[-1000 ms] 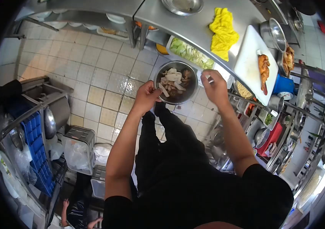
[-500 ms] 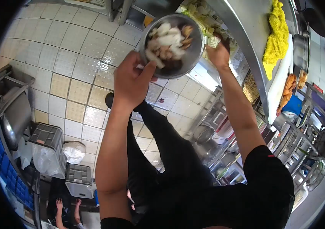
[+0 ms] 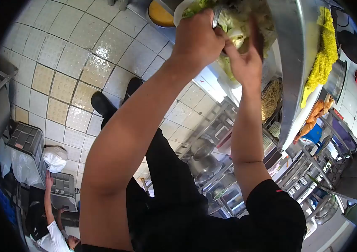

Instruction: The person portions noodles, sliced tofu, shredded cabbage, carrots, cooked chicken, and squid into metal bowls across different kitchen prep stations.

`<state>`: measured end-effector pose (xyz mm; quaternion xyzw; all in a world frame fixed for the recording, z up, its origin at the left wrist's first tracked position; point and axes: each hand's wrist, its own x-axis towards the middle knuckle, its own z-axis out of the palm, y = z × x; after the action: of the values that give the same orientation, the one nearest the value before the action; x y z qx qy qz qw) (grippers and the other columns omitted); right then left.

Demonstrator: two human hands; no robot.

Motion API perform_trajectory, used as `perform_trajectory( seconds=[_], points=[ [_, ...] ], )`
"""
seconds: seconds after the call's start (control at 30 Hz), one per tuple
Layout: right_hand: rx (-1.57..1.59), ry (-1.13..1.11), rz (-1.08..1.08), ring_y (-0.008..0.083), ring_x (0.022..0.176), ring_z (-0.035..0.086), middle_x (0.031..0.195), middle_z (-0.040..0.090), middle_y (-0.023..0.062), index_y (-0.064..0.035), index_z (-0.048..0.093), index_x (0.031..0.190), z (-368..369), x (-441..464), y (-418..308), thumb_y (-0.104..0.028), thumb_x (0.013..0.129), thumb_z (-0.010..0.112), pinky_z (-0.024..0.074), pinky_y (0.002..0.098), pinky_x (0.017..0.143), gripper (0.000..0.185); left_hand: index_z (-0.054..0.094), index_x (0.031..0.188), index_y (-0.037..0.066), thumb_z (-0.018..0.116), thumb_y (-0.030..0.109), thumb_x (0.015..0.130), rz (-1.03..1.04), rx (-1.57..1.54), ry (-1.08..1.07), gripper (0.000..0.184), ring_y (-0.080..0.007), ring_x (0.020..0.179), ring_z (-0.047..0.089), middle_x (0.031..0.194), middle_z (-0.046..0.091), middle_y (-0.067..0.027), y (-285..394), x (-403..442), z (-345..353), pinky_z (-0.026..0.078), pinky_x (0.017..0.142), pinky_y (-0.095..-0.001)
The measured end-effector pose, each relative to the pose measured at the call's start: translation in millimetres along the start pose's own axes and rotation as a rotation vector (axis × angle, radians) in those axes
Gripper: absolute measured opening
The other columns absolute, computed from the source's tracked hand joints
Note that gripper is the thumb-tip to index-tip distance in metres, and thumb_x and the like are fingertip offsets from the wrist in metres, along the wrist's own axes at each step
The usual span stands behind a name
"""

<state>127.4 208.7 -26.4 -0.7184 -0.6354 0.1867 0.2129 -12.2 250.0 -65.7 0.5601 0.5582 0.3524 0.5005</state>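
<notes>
My left hand is closed on the metal bowl, of which only a narrow strip of rim shows beside the fingers. The rest of the bowl and its contents are hidden. Chopped pale green leaves lie in a container under the counter, around and below both hands. Close by on the right, my right hand is over the leaves with thumb and fingers apart. Its fingers are blurred by motion, and nothing shows between them.
The steel counter edge runs beside my right hand. Upon it are a yellow cloth and browned meat. Noodles are below. A bowl of yellow liquid stands left of the leaves. Another person is at lower left.
My left hand has carried the bowl up and right to the leaves, and the bowl has mostly gone out of sight. My right hand has stayed over the leaves, and the view has shifted.
</notes>
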Motion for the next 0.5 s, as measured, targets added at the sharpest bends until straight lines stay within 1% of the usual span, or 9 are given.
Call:
perform_trajectory(
  seconds=[0.03, 0.1, 0.17, 0.23, 0.3, 0.33, 0.37, 0.43, 0.5],
  points=[
    [0.0, -0.007, 0.005, 0.0289, 0.119, 0.051, 0.135, 0.048, 0.02, 0.0017, 0.043, 0.134, -2.5, -0.4, 5.7, -0.028, 0.084, 0.07, 0.0404, 0.0367, 0.098, 0.064, 0.049, 0.072, 0.002, 0.066, 0.015, 0.081, -0.008, 0.0, -0.002, 0.022, -0.0227, 0.055, 0.066, 0.058, 0.062, -0.0119, -1.3, 1.1, 0.4, 0.051, 0.054, -0.0337],
    [0.268, 0.133, 0.198, 0.0259, 0.13, 0.042, 0.143, 0.041, 0.0158, 0.0003, 0.039, 0.139, -10.9, 2.0, 17.5, -0.035, 0.09, 0.061, 0.036, 0.0336, 0.103, 0.064, 0.058, 0.08, -0.002, 0.064, 0.011, 0.076, -0.045, -0.128, -0.056, 0.014, -0.0369, 0.073, 0.065, 0.072, 0.064, -0.0218, -5.2, 3.0, -0.2, 0.053, 0.068, -0.0419],
    [0.332, 0.267, 0.212, 0.025, 0.13, 0.041, 0.142, 0.043, 0.014, 0.0005, 0.039, 0.139, -3.4, 17.8, 32.2, -0.036, 0.092, 0.057, 0.0349, 0.033, 0.104, 0.062, 0.058, 0.08, -0.001, 0.064, 0.012, 0.077, -0.026, -0.119, -0.044, 0.015, -0.0365, 0.073, 0.065, 0.073, 0.064, -0.0218, -8.9, 4.1, 3.0, 0.052, 0.069, -0.0416],
    [0.403, 0.4, 0.225, 0.0241, 0.13, 0.041, 0.141, 0.044, 0.0123, 0.0007, 0.039, 0.139, 8.8, 37.1, 52.9, -0.037, 0.094, 0.053, 0.0339, 0.0324, 0.104, 0.06, 0.048, 0.072, 0.002, 0.063, 0.014, 0.082, 0.041, -0.099, -0.031, 0.021, -0.0215, 0.056, 0.067, 0.06, 0.063, -0.0138, -8.5, 5.2, 4.3, 0.052, 0.054, -0.0337],
    [-0.076, 0.281, -0.125, 0.023, 0.118, 0.05, 0.132, 0.051, 0.0113, 0.0, 0.046, 0.133, 16.5, 47.9, 70.1, -0.034, 0.095, 0.053, 0.0363, 0.0334, 0.102, 0.052, 0.049, 0.073, 0.001, 0.063, 0.014, 0.081, 0.068, -0.029, -0.005, 0.021, -0.0256, 0.057, 0.065, 0.06, 0.061, -0.0145, 0.2, 3.5, 4.5, 0.051, 0.056, -0.0362],
    [-0.485, 0.348, -0.277, 0.0241, 0.113, 0.056, 0.119, 0.061, 0.0163, -0.0006, 0.06, 0.119, 29.8, 47.2, 53.6, -0.014, 0.09, 0.057, 0.0399, 0.0319, 0.098, 0.031, 0.049, 0.073, 0.001, 0.064, 0.014, 0.079, 0.1, 0.037, 0.022, 0.021, -0.0297, 0.058, 0.063, 0.061, 0.06, -0.0153, 3.8, 3.7, 5.5, 0.049, 0.057, -0.0386],
    [-0.483, 0.346, -0.277, 0.0241, 0.113, 0.056, 0.119, 0.061, 0.0163, -0.0006, 0.06, 0.119, 30.3, 45.7, 37.2, -0.014, 0.09, 0.057, 0.0399, 0.0319, 0.098, 0.031, 0.049, 0.073, 0.001, 0.064, 0.014, 0.079, 0.097, 0.039, 0.023, 0.021, -0.0297, 0.058, 0.063, 0.061, 0.06, -0.0153, 5.6, 5.0, 6.2, 0.049, 0.057, -0.0386],
    [0.254, 0.192, -0.093, 0.025, 0.111, 0.054, 0.119, 0.058, 0.0141, -0.0032, 0.058, 0.122, 22.6, 42.9, 2.0, -0.025, 0.09, 0.062, 0.0404, 0.0359, 0.097, 0.04, 0.05, 0.073, 0.001, 0.064, 0.015, 0.076, 0.091, -0.038, 0.01, 0.02, -0.0356, 0.061, 0.058, 0.061, 0.056, -0.0167, 6.0, 8.3, 7.7, 0.047, 0.06, -0.0424],
    [0.22, 0.201, -0.125, 0.0266, 0.109, 0.055, 0.117, 0.058, 0.0146, -0.0027, 0.06, 0.118, 27.3, 40.5, 7.6, -0.019, 0.087, 0.063, 0.0417, 0.036, 0.096, 0.035, 0.05, 0.072, 0.001, 0.064, 0.014, 0.075, 0.105, -0.059, 0.022, 0.02, -0.0348, 0.061, 0.059, 0.062, 0.056, -0.0169, 5.7, 8.4, 6.4, 0.047, 0.06, -0.0424]
  ],
)
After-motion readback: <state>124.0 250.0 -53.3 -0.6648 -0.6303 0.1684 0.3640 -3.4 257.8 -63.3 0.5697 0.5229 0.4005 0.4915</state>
